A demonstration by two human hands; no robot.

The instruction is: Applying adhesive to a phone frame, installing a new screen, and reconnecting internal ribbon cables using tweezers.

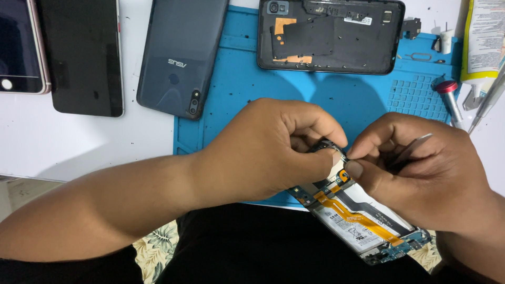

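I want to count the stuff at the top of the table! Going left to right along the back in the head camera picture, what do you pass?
Pale-edged phone → black phone → dark grey-blue phone lying on its front → opened black phone back cover → red-capped screwdriver → yellow-and-white tube.

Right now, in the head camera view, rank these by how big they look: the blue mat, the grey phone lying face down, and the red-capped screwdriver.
1. Blue mat, largest though partly hidden by hands.
2. Grey phone.
3. Red-capped screwdriver, smallest.
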